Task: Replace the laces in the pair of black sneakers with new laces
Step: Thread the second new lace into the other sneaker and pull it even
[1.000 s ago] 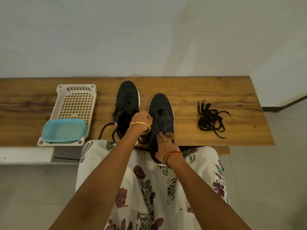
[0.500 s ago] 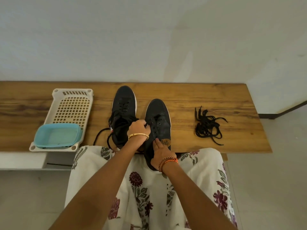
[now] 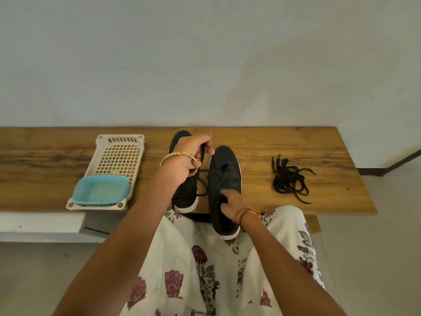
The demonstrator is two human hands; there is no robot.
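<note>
Head view, left hand: the left hand (image 3: pixel 190 156) is raised above the shoes, fingertips pinching a thin black lace (image 3: pixel 203 179) that runs down to the eyelets.
Head view, right hand: the right hand (image 3: pixel 232 201) grips the collar of the right black canvas sneaker with white sole (image 3: pixel 224 179), steadying it.
Other shoe: the left black sneaker (image 3: pixel 184 197) lies under the left wrist.
Spare laces: a loose bundle of black laces (image 3: pixel 289 179) lies well right of the right hand.
Doing it well: probably pull straight along the eyelet line, the shoe pinned firmly.

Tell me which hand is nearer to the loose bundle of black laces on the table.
Right. The right hand grips the nearer sneaker at its opening, just left of the lace bundle. The left hand is raised farther left, pinching a lace.
</note>
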